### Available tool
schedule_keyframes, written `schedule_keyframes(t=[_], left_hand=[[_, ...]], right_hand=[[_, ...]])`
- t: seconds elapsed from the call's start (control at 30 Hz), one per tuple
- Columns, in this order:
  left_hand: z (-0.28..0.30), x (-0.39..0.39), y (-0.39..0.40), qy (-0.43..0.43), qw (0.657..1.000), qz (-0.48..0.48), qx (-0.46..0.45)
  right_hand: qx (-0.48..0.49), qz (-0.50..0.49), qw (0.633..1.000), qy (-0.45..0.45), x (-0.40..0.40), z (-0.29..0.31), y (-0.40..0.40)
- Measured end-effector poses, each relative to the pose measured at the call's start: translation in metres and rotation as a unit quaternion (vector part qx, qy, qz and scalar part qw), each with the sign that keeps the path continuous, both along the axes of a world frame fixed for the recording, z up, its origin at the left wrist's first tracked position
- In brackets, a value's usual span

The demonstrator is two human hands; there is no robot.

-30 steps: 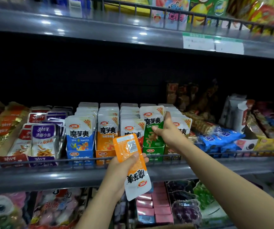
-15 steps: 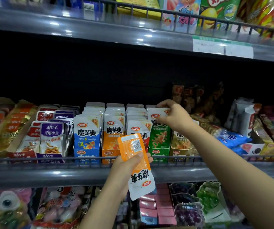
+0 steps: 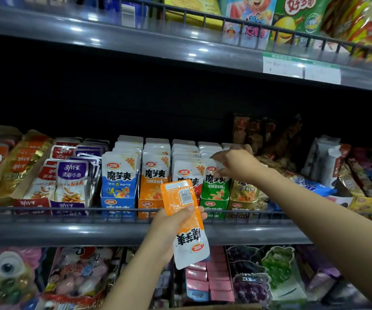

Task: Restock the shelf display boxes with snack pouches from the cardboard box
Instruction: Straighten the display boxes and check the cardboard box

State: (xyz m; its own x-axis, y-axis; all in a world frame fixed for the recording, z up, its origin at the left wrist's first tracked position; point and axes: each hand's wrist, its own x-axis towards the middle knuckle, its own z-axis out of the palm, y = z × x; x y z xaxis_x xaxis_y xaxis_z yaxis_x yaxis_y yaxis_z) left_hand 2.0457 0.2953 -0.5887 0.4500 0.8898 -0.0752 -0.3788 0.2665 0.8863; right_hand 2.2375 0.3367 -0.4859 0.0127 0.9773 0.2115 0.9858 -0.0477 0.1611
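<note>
An orange-and-white snack pouch [image 3: 186, 222] is held upside down, its barcode back facing the camera, in front of the middle shelf's front rail [image 3: 68, 210]. The left hand [image 3: 171, 229] grips it from the left side, thumb curled across the orange half and fingers wrapped behind, so the white end with inverted lettering hangs below the hand.

Just behind it on the middle shelf stands a row of display boxes packed with upright pouches: a blue box [image 3: 118, 205], an orange box [image 3: 147, 205], a red row mostly hidden behind the held pouch, a green box [image 3: 214, 205] and a gold box [image 3: 240, 205]. The right hand [image 3: 236, 165] reaches in over the green and gold rows — its fingers bent and pinching the white top edge of the front green pouch [image 3: 214, 184], the forearm stretching in from the lower right.

To the left of the blue box sit purple and red fish-snack packs [image 3: 72, 182] in their own trays. To the right lie loose blue packets [image 3: 315, 186] and mixed wrapped snacks. The upper shelf [image 3: 135, 39] carries a green chip box [image 3: 301, 16] and a white price label [image 3: 301, 69]. Below the middle shelf are pink packs [image 3: 209, 280] and grape-printed bags [image 3: 252, 285].
</note>
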Motion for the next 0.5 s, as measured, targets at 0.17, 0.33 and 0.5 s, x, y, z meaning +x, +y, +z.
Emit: schedule_keyframes(t=[0.17, 0.33, 0.5], left_hand=[[0.002, -0.001, -0.005, -0.001, 1.0, -0.007, -0.001], [0.007, -0.005, -0.014, -0.001, 1.0, -0.011, -0.001], [0.013, -0.014, -0.018, -0.004, 1.0, -0.001, -0.013]], right_hand=[[0.011, -0.017, 0.999, -0.041, 0.0, -0.005, 0.004], [0.042, 0.007, 0.997, 0.058, -0.005, -0.001, -0.012], [0.169, 0.075, 0.97, 0.16, -0.021, 0.002, -0.048]])
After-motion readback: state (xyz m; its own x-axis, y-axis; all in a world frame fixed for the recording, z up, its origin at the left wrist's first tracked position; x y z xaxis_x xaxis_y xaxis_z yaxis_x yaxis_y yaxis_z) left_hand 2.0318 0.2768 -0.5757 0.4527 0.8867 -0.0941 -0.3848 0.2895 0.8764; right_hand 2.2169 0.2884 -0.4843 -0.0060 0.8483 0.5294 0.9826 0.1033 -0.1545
